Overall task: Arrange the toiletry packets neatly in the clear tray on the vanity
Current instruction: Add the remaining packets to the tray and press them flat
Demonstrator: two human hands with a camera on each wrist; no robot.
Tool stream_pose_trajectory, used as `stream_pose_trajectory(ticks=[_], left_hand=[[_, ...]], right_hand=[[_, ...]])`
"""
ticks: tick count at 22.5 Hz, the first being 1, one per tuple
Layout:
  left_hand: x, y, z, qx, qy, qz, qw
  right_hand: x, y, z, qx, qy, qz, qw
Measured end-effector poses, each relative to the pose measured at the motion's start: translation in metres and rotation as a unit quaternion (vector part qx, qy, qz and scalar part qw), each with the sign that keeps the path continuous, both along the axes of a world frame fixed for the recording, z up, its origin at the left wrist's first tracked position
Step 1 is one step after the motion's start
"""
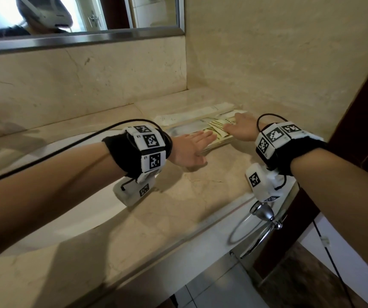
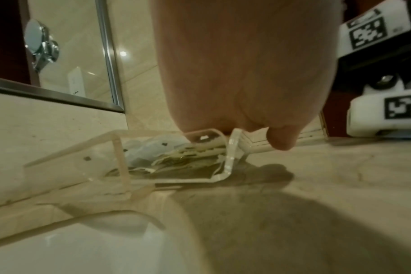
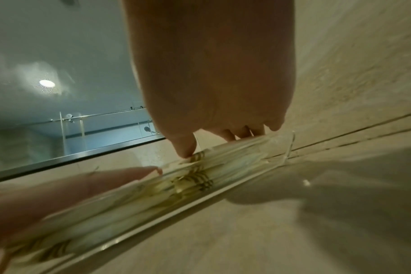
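A clear acrylic tray [image 1: 179, 130] sits at the back right of the vanity, near the corner of the wall. Cream and yellow striped toiletry packets [image 1: 217, 129] lie stacked in its right half. My left hand [image 1: 203, 138] lies flat with straight fingers on the left end of the stack. My right hand [image 1: 232, 130] rests on the right end. In the right wrist view its thumb [image 3: 185, 151] touches the top packet [image 3: 199, 178], and its other fingertips are hidden beyond the stack. The left wrist view shows the tray [image 2: 120, 157] end-on with packets [image 2: 188, 157] inside.
Long white packets [image 1: 201, 113] lie on the counter behind the tray. The sink basin [image 1: 67, 218] is at the left and a chrome towel ring [image 1: 265, 215] hangs under the counter's front edge. A mirror [image 1: 78, 18] hangs above, and the marble wall stands close on the right.
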State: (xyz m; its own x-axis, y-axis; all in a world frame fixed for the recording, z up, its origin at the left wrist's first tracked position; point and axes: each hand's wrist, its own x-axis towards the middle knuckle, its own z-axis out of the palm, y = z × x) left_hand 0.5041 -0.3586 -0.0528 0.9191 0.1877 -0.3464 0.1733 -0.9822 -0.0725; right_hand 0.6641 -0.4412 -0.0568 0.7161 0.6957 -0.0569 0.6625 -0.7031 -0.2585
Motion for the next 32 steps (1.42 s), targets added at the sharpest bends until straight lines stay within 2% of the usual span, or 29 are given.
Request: stream_pose_trajectory(ticks=[4,6,8,10,12,17,20,23,26,28,32], left_hand=[[0.0,0.004,-0.002,-0.014,-0.018,-0.016,1.0],[-0.003,0.008,0.003,-0.06,-0.087,-0.015,0.994],[-0.005,0.015,0.008,-0.062,-0.174,-0.021,0.983],[-0.007,0.023,0.009,-0.052,-0.211,-0.021,0.976],[-0.011,0.028,0.006,-0.042,-0.198,-0.032,0.979],[-0.008,0.029,0.002,-0.004,-0.161,-0.071,0.984],[-0.007,0.029,0.001,-0.004,-0.137,-0.073,0.988],[-0.01,0.031,0.004,-0.044,-0.172,-0.062,0.982],[-0.018,0.031,0.007,-0.063,-0.199,-0.042,0.977],[-0.025,0.028,0.006,-0.025,-0.192,-0.056,0.98],[-0.035,0.023,0.002,0.071,-0.197,-0.102,0.972]], right_hand=[[-0.008,0.005,-0.01,-0.014,0.01,-0.028,0.999],[-0.011,0.006,-0.01,-0.026,-0.001,-0.047,0.999],[-0.012,0.006,-0.009,-0.035,-0.006,-0.047,0.998],[-0.007,0.007,-0.009,-0.036,0.006,-0.045,0.998],[-0.008,0.008,-0.012,-0.043,0.021,-0.037,0.998],[-0.014,0.01,-0.008,-0.051,-0.019,-0.052,0.997],[-0.017,0.013,-0.008,-0.05,0.025,-0.045,0.997],[-0.014,0.008,-0.005,-0.041,0.072,-0.05,0.995],[-0.012,-0.004,0.001,0.012,0.121,-0.056,0.991],[-0.016,-0.01,0.006,0.059,0.131,-0.076,0.987],[-0.032,-0.019,0.005,0.13,0.226,-0.118,0.958]])
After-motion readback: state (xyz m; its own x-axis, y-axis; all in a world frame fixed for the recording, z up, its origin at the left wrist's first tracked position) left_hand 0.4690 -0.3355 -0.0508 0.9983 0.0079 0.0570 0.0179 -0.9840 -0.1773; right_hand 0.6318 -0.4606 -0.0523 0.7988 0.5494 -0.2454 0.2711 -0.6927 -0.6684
